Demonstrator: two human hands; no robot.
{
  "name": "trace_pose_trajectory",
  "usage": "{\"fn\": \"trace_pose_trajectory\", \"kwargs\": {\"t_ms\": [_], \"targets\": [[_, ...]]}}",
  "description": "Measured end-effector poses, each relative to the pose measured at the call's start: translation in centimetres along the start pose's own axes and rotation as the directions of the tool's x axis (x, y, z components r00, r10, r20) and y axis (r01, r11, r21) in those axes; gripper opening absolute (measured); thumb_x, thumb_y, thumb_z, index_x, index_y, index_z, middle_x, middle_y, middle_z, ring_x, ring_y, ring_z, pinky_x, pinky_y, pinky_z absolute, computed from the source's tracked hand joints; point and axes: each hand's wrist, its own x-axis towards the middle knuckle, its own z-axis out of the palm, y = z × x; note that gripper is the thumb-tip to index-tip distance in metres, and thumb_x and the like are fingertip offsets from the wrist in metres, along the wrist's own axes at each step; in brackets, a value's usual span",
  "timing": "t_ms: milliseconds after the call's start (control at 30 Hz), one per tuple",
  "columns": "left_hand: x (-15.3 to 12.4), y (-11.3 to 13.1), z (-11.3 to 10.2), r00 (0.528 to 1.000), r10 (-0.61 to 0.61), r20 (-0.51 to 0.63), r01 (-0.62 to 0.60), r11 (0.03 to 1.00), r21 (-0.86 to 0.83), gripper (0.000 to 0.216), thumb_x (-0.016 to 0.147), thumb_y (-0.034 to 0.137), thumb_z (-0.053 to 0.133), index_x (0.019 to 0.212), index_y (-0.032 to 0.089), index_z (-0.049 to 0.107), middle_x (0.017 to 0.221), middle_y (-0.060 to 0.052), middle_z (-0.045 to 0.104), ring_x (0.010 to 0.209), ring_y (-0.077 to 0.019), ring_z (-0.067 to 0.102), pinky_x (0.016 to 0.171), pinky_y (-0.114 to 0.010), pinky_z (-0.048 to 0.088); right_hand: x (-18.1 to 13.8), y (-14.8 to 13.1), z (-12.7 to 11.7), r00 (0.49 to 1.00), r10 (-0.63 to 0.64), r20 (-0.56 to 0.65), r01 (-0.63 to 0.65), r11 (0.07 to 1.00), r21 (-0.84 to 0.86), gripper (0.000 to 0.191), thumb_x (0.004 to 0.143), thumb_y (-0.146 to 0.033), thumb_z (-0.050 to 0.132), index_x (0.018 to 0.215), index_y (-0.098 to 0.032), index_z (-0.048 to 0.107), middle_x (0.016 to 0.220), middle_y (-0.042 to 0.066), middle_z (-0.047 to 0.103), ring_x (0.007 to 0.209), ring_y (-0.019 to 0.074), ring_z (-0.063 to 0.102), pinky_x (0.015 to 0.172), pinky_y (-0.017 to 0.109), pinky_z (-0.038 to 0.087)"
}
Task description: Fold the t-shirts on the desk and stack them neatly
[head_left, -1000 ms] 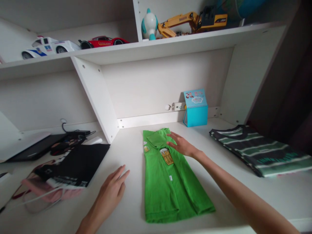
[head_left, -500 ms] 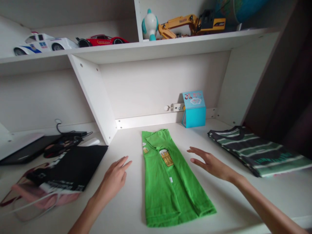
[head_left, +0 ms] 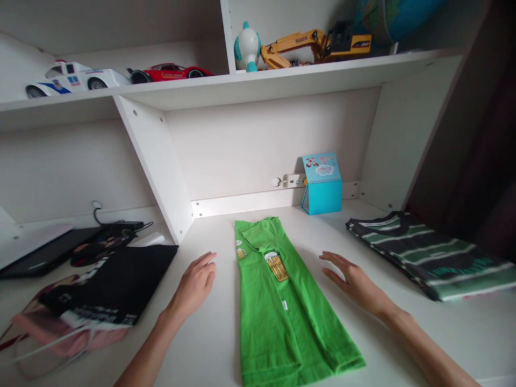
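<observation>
A green T-shirt (head_left: 266, 317) lies on the desk in front of me, its sides folded inward into a long strip. A beer-mug print (head_left: 277, 267) and a small white tag show on it. To its left, my left hand (head_left: 196, 282) hovers over or rests on the desk, fingers stretched forward and close together, holding nothing. On the other side, my right hand (head_left: 350, 277) is open with thumb and fingers apart, also holding nothing. Neither hand touches the shirt.
A folded striped shirt (head_left: 431, 252) lies at the right. Black clothing (head_left: 124, 279) and a pink item (head_left: 60, 333) with cords lie at the left, near a laptop (head_left: 48, 252). A blue desk calendar (head_left: 324, 194) stands at the back. Toys line the shelf (head_left: 282, 80) above.
My right hand has shifted slightly right, away from the shirt. The fingers of my left hand have drawn closer together. The view has tilted slightly, and the shirt keeps its folds.
</observation>
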Motion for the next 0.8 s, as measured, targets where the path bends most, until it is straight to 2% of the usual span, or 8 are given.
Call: {"fn": "trace_pose_trajectory", "kwargs": {"t_ms": [67, 167, 233, 367, 567, 800], "targets": [[-0.27, -0.38, 0.34, 1.000, -0.003, 0.016, 0.004, 1.000, -0.020, 0.032, 0.084, 0.016, 0.031, 0.063, 0.020, 0.054, 0.113, -0.007, 0.061, 0.118, -0.0194, 0.047, 0.097, -0.037, 0.039, -0.02, 0.01, -0.14, 1.000, 0.004, -0.023, -0.004, 1.000, 0.003, 0.038, 0.089, -0.043, 0.039, 0.117, -0.022, 0.053, 0.122, 0.009, 0.056, 0.109, 0.0238, 0.055, 0.096, 0.040, 0.044], [-0.44, -0.57, 0.43, 0.997, -0.043, 0.070, 0.046, 0.998, -0.039, 0.031, 0.084, 0.015, 0.029, 0.065, 0.020, 0.053, 0.089, -0.005, 0.067, 0.114, -0.0208, 0.050, 0.099, -0.044, 0.033, -0.03, -0.05, -0.35, 0.999, 0.014, -0.031, -0.014, 1.000, -0.003, 0.039, 0.089, -0.044, 0.039, 0.117, -0.021, 0.053, 0.121, 0.009, 0.057, 0.109, 0.0239, 0.055, 0.094, 0.040, 0.045], [-0.48, -0.44, 0.31, 0.992, -0.079, 0.098, 0.084, 0.995, -0.049, 0.029, 0.084, 0.015, 0.029, 0.067, 0.020, 0.053, 0.081, -0.002, 0.067, 0.109, -0.0211, 0.054, 0.100, -0.049, 0.028, -0.04, -0.09, -0.44, 1.000, 0.022, -0.022, -0.022, 1.000, -0.012, 0.039, 0.089, -0.044, 0.039, 0.117, -0.020, 0.052, 0.121, 0.010, 0.056, 0.109, 0.0239, 0.055, 0.094, 0.040, 0.045], [-0.58, -0.12, 0.01, 0.988, -0.104, 0.115, 0.111, 0.992, -0.059, 0.026, 0.082, 0.014, 0.030, 0.068, 0.019, 0.051, 0.085, -0.001, 0.066, 0.103, -0.0198, 0.056, 0.100, -0.052, 0.021, -0.12, -0.03, -0.42, 0.999, 0.032, -0.014, -0.032, 0.999, -0.009, 0.038, 0.089, -0.044, 0.039, 0.116, -0.021, 0.053, 0.119, 0.009, 0.058, 0.107, 0.0237, 0.056, 0.093, 0.040, 0.046], [-0.68, 0.03, -0.10, 0.985, -0.108, 0.134, 0.108, 0.994, 0.003, 0.025, 0.082, 0.016, 0.031, 0.067, 0.019, 0.050, 0.067, 0.003, 0.060, 0.069, -0.0145, 0.056, 0.101, -0.052, 0.017, -0.20, 0.17, -0.25, 0.999, 0.025, -0.025, -0.025, 1.000, -0.009, 0.039, 0.088, -0.044, 0.040, 0.117, -0.021, 0.053, 0.119, 0.009, 0.058, 0.106, 0.0240, 0.057, 0.092, 0.040, 0.047], [-0.67, 0.22, -0.12, 0.987, -0.104, 0.126, 0.105, 0.994, -0.002, 0.025, 0.082, 0.016, 0.032, 0.066, 0.019, 0.051, 0.066, 0.003, 0.059, 0.067, -0.0142, 0.054, 0.101, -0.052, 0.016, -0.23, 0.23, -0.28, 1.000, 0.022, -0.004, -0.022, 1.000, -0.015, 0.039, 0.088, -0.044, 0.039, 0.117, -0.021, 0.052, 0.118, 0.009, 0.058, 0.106, 0.0239, 0.057, 0.092, 0.039, 0.047]]}}
